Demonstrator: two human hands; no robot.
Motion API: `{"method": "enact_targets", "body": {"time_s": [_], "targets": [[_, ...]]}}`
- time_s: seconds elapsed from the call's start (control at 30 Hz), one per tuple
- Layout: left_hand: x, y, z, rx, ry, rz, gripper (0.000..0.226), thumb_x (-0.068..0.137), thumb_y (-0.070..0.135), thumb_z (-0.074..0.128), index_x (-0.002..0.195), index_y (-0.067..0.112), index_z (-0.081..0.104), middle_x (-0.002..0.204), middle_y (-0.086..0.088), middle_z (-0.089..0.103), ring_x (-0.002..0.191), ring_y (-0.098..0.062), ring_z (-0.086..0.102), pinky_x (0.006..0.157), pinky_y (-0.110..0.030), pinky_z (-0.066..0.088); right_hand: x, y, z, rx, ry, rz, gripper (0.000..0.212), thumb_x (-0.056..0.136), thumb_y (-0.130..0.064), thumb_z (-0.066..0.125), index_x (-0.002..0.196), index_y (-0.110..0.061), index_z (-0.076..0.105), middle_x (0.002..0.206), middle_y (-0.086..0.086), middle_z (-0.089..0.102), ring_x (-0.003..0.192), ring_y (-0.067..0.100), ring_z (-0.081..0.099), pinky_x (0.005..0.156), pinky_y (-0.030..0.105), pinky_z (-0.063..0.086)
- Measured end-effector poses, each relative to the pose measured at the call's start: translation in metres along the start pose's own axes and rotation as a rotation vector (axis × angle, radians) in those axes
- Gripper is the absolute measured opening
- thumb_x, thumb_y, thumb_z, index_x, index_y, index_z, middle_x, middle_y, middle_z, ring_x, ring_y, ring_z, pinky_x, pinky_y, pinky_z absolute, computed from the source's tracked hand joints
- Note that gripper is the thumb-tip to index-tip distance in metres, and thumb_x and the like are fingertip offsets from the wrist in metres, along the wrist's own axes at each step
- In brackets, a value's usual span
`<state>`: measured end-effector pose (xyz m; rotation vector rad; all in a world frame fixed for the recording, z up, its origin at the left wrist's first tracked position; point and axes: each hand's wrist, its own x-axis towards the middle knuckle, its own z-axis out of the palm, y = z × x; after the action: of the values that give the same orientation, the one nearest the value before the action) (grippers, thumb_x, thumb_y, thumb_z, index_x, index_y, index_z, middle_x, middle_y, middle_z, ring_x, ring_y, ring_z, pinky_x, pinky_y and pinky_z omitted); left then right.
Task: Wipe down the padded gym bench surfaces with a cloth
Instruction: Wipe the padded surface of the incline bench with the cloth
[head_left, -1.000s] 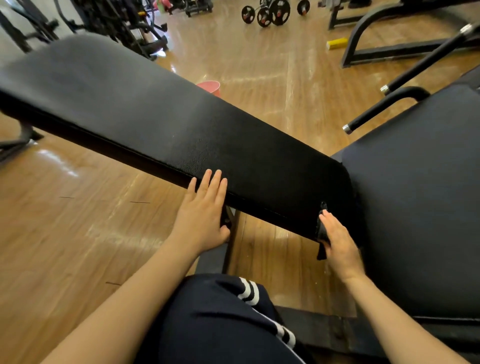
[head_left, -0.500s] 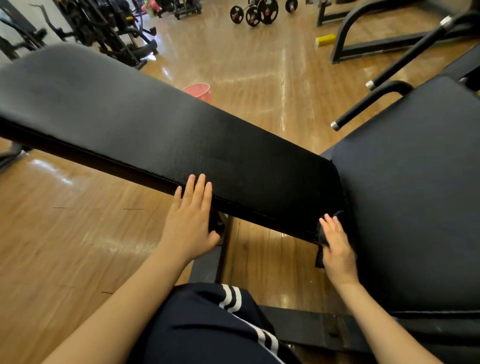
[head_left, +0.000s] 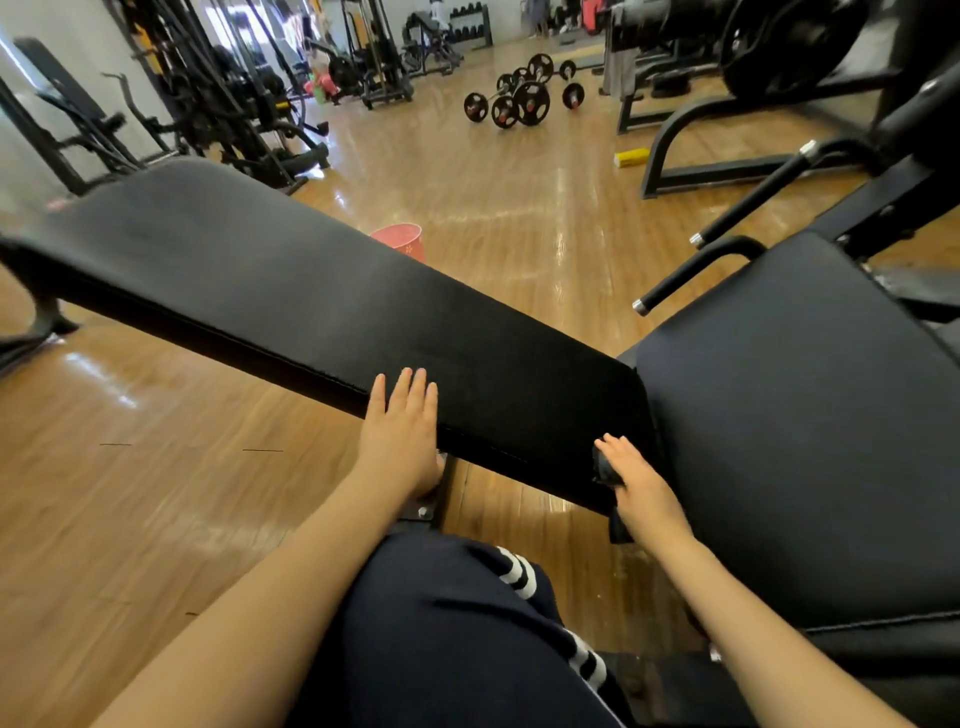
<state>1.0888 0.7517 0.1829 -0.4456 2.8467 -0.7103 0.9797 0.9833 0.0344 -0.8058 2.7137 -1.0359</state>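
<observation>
A long black padded bench back (head_left: 322, 306) slants from the left to the middle of the head view. A wider black seat pad (head_left: 800, 415) lies to its right. My left hand (head_left: 400, 436) rests flat on the pad's near edge with straight fingers. My right hand (head_left: 641, 488) presses a dark cloth (head_left: 605, 470) against the pad's near right corner, fingers extended over it. Most of the cloth is hidden under the hand; a strip hangs below the edge.
My knee in dark trousers (head_left: 457, 639) is just below the bench. A pink bucket (head_left: 402, 239) stands behind the pad. Black handles (head_left: 696, 270) rise beside the seat. Barbells (head_left: 519, 98) and machines (head_left: 228, 98) stand further off on the wooden floor.
The view has tilted up and shows more of the gym. My right hand with the cloth slid slightly up onto the corner. The left hand stays flat on the near edge.
</observation>
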Motion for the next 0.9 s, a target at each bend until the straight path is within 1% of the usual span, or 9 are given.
{"method": "enact_targets", "body": {"time_s": [0.13,0.33,0.43,0.53,0.63,0.73,0.77,0.83,0.9], "targets": [[0.005,0.001,-0.017,-0.058,0.106,0.026,0.077,0.098,0.049,0.034,0.151,0.008,-0.006,0.159,-0.013,-0.010,0.146,-0.028,-0.011,0.116,-0.047,-0.008,0.026,-0.014,-0.035,0.145,0.065,-0.007,0.052,0.094,0.005,0.039,0.142,-0.016,0.037,0.151,-0.002,0.029,0.141,0.014,0.021,0.107,0.016,0.014],[0.024,-0.013,-0.021,-0.067,0.114,0.026,0.074,0.099,0.050,0.028,0.152,0.009,-0.005,0.160,-0.012,-0.009,0.146,-0.027,-0.011,0.116,-0.045,-0.008,0.068,-0.032,-0.062,0.181,0.094,-0.035,0.048,0.094,0.002,0.042,0.137,-0.019,0.045,0.144,-0.001,0.041,0.133,0.017,0.036,0.104,0.021,0.025],[0.052,-0.018,-0.019,-0.082,0.121,0.022,0.073,0.100,0.049,0.027,0.152,0.008,-0.003,0.160,-0.013,-0.007,0.147,-0.028,-0.010,0.116,-0.044,-0.006,0.099,-0.034,-0.056,0.229,0.110,-0.038,0.047,0.094,0.000,0.045,0.136,-0.020,0.047,0.140,-0.002,0.046,0.128,0.012,0.039,0.106,0.024,0.029],[0.097,-0.014,-0.009,-0.115,0.080,0.059,0.073,0.099,0.048,0.027,0.152,0.008,-0.003,0.160,-0.013,-0.007,0.147,-0.028,-0.010,0.116,-0.045,-0.007,0.140,-0.031,-0.041,0.337,0.120,0.034,0.045,0.094,-0.003,0.047,0.135,-0.021,0.048,0.134,-0.004,0.051,0.121,0.005,0.040,0.099,0.018,0.029],[0.142,-0.003,0.002,-0.184,0.055,0.081,0.072,0.100,0.048,0.027,0.152,0.008,-0.003,0.160,-0.012,-0.008,0.146,-0.028,-0.011,0.116,-0.045,-0.007,0.174,-0.019,-0.015,0.409,0.072,0.148,0.047,0.094,-0.005,0.049,0.137,-0.022,0.045,0.135,-0.004,0.049,0.128,0.011,0.041,0.097,0.017,0.028],[0.166,0.007,0.013,-0.218,0.084,0.068,0.071,0.099,0.048,0.024,0.152,0.008,0.000,0.160,-0.013,-0.006,0.146,-0.029,-0.011,0.116,-0.047,-0.006,0.187,-0.007,0.009,0.424,0.082,0.175,0.051,0.093,-0.009,0.053,0.141,-0.018,0.039,0.138,-0.006,0.045,0.131,0.011,0.037,0.102,0.019,0.027],[0.168,0.009,0.015,-0.217,0.085,0.067,0.071,0.099,0.049,0.023,0.152,0.008,0.001,0.160,-0.014,-0.006,0.146,-0.029,-0.011,0.116,-0.047,-0.006,0.185,-0.003,0.015,0.438,0.101,0.166,0.051,0.093,-0.008,0.053,0.141,-0.018,0.039,0.137,-0.009,0.043,0.131,0.007,0.036,0.102,0.017,0.027],[0.167,0.010,0.019,-0.216,0.086,0.075,0.073,0.098,0.051,0.023,0.152,0.007,0.002,0.159,-0.014,-0.005,0.147,-0.029,-0.010,0.116,-0.047,-0.007,0.176,0.003,0.019,0.423,0.113,0.150,0.051,0.093,-0.004,0.051,0.140,-0.019,0.040,0.135,-0.016,0.039,0.128,-0.001,0.032,0.098,0.005,0.023],[0.166,0.010,0.020,-0.235,0.111,0.066,0.074,0.095,0.051,0.025,0.152,0.005,0.013,0.159,-0.017,0.005,0.147,-0.031,-0.001,0.117,-0.048,-0.001,0.170,0.015,0.015,0.377,0.099,0.133,0.052,0.091,0.004,0.050,0.137,-0.018,0.044,0.133,-0.016,0.037,0.127,-0.002,0.030,0.093,-0.004,0.019]]}}
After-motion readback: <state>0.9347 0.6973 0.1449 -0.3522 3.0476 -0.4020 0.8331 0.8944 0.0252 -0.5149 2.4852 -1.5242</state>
